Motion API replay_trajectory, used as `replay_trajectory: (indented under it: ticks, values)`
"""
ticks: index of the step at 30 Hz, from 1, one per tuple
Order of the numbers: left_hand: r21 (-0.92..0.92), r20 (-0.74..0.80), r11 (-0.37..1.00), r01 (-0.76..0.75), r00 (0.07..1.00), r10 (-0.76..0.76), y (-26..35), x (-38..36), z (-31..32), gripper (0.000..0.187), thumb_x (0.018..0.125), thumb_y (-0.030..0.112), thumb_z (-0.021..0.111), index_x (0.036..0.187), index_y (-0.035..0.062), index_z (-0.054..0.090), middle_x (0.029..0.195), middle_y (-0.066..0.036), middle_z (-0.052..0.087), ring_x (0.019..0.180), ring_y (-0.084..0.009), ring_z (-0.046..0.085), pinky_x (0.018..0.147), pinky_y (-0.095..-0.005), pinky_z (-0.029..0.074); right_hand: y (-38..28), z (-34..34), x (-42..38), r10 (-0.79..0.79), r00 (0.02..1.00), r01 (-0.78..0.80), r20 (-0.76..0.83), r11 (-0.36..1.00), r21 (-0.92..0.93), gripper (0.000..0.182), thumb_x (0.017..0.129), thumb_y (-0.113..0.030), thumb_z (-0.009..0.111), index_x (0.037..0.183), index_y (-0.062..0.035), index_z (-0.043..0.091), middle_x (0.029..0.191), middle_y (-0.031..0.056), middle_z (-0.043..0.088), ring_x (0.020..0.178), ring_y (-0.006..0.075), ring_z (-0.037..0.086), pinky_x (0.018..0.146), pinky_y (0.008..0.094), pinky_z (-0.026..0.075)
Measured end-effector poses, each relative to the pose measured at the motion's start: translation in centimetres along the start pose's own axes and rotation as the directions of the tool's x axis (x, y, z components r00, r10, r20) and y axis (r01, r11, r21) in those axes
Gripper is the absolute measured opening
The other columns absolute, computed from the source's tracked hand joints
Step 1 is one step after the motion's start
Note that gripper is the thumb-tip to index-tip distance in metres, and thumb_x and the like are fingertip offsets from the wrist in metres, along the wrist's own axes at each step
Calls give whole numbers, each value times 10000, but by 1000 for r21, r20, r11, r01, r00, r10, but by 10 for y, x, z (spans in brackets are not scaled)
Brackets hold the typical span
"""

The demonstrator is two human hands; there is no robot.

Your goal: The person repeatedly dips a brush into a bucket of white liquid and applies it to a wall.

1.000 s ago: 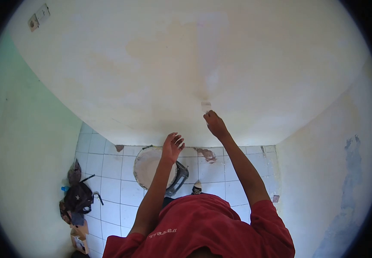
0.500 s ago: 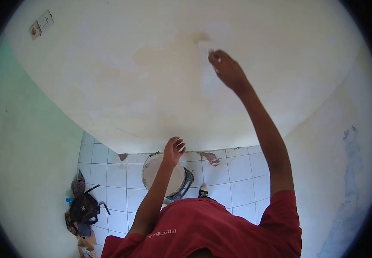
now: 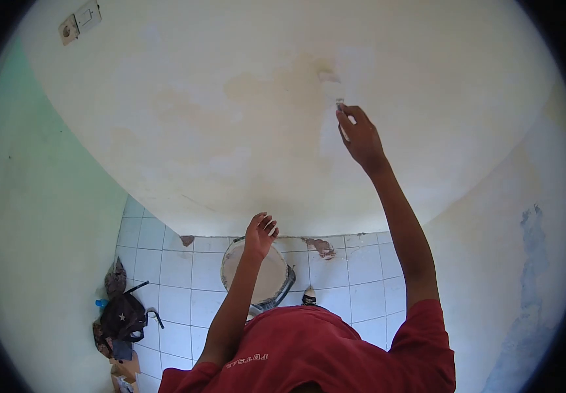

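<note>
My right hand (image 3: 361, 139) is closed around the handle of a paintbrush (image 3: 330, 84). The brush looks pale, and its head lies against the cream wall (image 3: 243, 144), where darker damp-looking patches and whiter areas show. Lower down, my left hand (image 3: 261, 234) hangs with its fingers loosely apart and nothing in them. Below that hand, a round bucket (image 3: 268, 275) of pale beige paint stands on the floor near the wall's foot. My left forearm hides part of the bucket.
A black backpack (image 3: 124, 318) and other bags lie by the green wall (image 3: 40, 229) at left, with a cardboard box (image 3: 126, 370) in front. A socket and switch plate (image 3: 80, 23) is at upper left. White tiles (image 3: 368, 295) cover the floor, with a brownish stain (image 3: 320, 247) by the wall.
My right hand has moved down and slightly right in view with the paintbrush. The whole view has shifted a little, and my left hand stays over the bucket.
</note>
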State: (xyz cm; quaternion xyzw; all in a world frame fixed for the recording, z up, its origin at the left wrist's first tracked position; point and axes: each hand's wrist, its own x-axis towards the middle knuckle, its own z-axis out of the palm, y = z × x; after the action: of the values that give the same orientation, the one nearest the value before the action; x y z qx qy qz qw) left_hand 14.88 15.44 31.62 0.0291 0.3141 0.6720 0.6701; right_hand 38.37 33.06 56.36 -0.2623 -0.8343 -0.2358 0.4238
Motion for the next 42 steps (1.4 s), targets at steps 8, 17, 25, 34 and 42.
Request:
replay_trajectory:
  ticks: [8,17,25,34,42]
  values:
    - [-80,-1,996,27,1000,-28,8,-3,16,134,876,185,637,994,130,602,911,-12,608,873,-177,576,786,-391,475,5,-6,34,84,992,-83,94,996,-18,401,727,83,661,1100,-40,579,1085,146,569,1006,305,624,787,381,580]
    - [-147,101,984,102,991,-88,11,-8,37,103,873,176,640,968,144,620,886,1,625,864,-173,586,790,-385,480,-9,-11,43,148,981,-159,123,984,79,319,754,75,650,1044,-30,567,1064,145,567,989,312,620,808,396,566]
    - [-131,90,984,117,990,-105,7,-6,32,84,890,180,600,963,140,615,888,-4,619,847,-176,578,785,-391,483,-16,-14,46,178,984,-177,-3,979,102,307,776,62,648,1061,-24,572,1060,144,580,987,319,623,800,392,560]
    - [-159,115,974,160,983,-143,4,-7,41,89,896,177,589,970,134,611,884,-1,624,853,-178,579,786,-393,473,-11,32,-2,107,994,-106,-11,993,57,267,809,29,608,1066,-32,573,1068,172,580,941,319,621,729,388,566]
    - [-147,71,972,185,982,-177,-14,-4,28,120,910,182,543,1005,127,592,905,-11,619,861,-184,579,798,-402,471,-47,108,-170,191,906,-248,377,962,110,167,814,-2,563,979,-16,546,1021,193,562,995,332,596,783,408,551]
